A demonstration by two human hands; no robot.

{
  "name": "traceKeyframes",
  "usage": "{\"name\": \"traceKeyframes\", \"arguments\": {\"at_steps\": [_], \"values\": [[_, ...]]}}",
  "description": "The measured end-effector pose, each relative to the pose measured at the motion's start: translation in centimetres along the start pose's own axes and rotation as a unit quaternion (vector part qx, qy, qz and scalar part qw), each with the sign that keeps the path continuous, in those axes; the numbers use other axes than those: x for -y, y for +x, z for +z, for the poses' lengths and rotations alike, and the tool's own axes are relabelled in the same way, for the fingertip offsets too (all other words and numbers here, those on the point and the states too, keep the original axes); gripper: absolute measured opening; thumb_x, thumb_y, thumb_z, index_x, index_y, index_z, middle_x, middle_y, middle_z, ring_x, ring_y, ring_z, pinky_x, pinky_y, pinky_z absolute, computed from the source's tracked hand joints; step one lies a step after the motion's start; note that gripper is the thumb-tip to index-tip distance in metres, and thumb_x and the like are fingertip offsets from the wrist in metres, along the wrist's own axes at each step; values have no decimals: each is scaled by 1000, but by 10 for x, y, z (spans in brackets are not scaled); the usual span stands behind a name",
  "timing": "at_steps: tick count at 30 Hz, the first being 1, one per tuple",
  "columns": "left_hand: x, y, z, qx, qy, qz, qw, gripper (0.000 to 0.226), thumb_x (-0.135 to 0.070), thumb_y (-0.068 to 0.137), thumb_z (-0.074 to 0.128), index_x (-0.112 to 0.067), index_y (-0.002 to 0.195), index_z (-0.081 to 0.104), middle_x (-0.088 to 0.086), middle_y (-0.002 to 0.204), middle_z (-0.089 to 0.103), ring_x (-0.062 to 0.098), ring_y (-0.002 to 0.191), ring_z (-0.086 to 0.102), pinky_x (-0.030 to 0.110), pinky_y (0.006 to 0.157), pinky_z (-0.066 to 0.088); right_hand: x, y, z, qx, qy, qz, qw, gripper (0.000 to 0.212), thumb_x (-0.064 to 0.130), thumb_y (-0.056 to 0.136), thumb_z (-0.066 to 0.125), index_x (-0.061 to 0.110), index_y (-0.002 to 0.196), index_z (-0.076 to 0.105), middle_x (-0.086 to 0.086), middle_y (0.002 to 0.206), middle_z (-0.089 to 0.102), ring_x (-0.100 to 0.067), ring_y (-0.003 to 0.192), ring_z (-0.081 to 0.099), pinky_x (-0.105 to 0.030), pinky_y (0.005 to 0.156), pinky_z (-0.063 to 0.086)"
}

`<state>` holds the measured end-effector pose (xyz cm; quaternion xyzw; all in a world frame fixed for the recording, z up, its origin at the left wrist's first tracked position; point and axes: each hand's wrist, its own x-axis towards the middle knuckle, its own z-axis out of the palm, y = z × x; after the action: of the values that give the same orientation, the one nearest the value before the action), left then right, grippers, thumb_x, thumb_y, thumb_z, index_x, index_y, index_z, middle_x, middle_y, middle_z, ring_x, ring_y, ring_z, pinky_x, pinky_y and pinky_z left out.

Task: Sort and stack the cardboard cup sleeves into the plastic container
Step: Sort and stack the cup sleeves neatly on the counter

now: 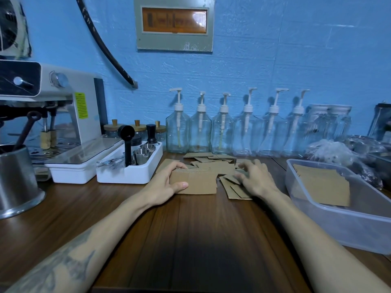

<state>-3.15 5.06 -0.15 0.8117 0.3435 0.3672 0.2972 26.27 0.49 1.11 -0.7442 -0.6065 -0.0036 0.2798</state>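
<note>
Your left hand [167, 182] grips a stack of sleeves [195, 180] upright on the table [190, 240]; your right hand [255, 178], fingers apparently spread, presses loose sleeves [234, 190]. More sleeves lie in the plastic container [342, 227] at right.

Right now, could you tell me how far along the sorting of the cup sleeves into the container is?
Partly done. Some sleeves already lie stacked in the plastic container on the right. In hand: the left hand grips a gathered bundle of sleeves standing on the table, while the right hand reaches into the loose sleeves. Left: that scattered pile and the bundle still need to go into the container.
</note>
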Motion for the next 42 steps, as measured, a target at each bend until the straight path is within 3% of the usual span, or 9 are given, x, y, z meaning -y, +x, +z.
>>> {"name": "traceKeyframes", "arguments": {"at_steps": [7, 13, 22, 25, 30, 34, 38, 40, 42], "values": [[0, -1, -1, 8, -12, -14, 1000, 38, -21, 88, 73, -36, 115, 50, -2, 114, 65, 13, 102, 65, 38, 95, 53, 0, 3, 6, 45, -13, 39, 998, 43, 49, 93, 56, 23, 128, 53, -8, 139, 38, -28, 130, 32, -44, 104, 32], [0, -2, -2, 15, -11, -20, 1000, 40, -22, 88, 74, -33, 118, 51, -2, 115, 65, 12, 104, 65, 36, 96, 53, -1, 8, 5, 85, 40, 82, 992, 69, 52, 83, 69, 21, 138, 40, -12, 145, 35, -30, 135, 29, -45, 112, 30], [2, -1, -3, 16, -1, -25, 1000, 43, -26, 87, 74, -32, 122, 50, -2, 117, 64, 13, 105, 64, 38, 97, 52, -1, 10, 2, 90, 31, 104, 990, 93, 68, 65, 75, 25, 139, 38, -9, 145, 38, -30, 135, 31, -50, 110, 32], [3, -1, -2, 17, -6, -24, 1000, 42, -25, 87, 74, -31, 122, 51, -3, 116, 64, 12, 104, 64, 38, 96, 53, 1, 8, 1, 62, 13, 106, 992, 94, 70, 60, 77, 28, 136, 41, -8, 143, 36, -30, 133, 31, -46, 107, 34], [4, 0, -1, 15, -6, -22, 1000, 42, -24, 86, 75, -34, 119, 51, -4, 114, 64, 12, 103, 65, 40, 97, 52, 5, 8, -7, 12, 45, 126, 991, 75, 43, 67, 86, 29, 128, 46, -11, 134, 37, -32, 126, 36, -44, 102, 34], [6, 1, -1, 14, 2, -24, 1000, 42, -29, 87, 75, -35, 121, 51, -1, 118, 62, 17, 108, 62, 45, 99, 50, 6, 10, -14, 3, 179, 104, 978, 58, 7, 75, 82, 19, 125, 55, -17, 129, 45, -27, 109, 53, -32, 99, 42], [7, 2, 0, 12, 4, -27, 1000, 42, -30, 88, 73, -33, 123, 50, 0, 120, 61, 19, 111, 61, 46, 100, 50, 7, 11, -19, -8, 296, 131, 946, 48, -6, 81, 72, 8, 125, 59, -16, 121, 60, -32, 109, 62, -40, 100, 49], [7, 2, 0, 15, 3, -30, 999, 43, -30, 88, 73, -33, 123, 49, 0, 119, 61, 18, 110, 61, 45, 99, 50, 7, 11, -22, -26, 336, 131, 932, 38, -6, 87, 62, 4, 124, 62, -9, 107, 66, -23, 93, 63, -29, 83, 52], [7, 2, -1, 19, 6, -31, 999, 44, -28, 88, 74, -32, 124, 48, -1, 116, 62, 18, 108, 62, 43, 98, 51, 10, 8, -27, -57, 412, 124, 901, 32, -5, 92, 53, 5, 120, 66, -2, 91, 68, -12, 76, 59, -19, 62, 47]]}}
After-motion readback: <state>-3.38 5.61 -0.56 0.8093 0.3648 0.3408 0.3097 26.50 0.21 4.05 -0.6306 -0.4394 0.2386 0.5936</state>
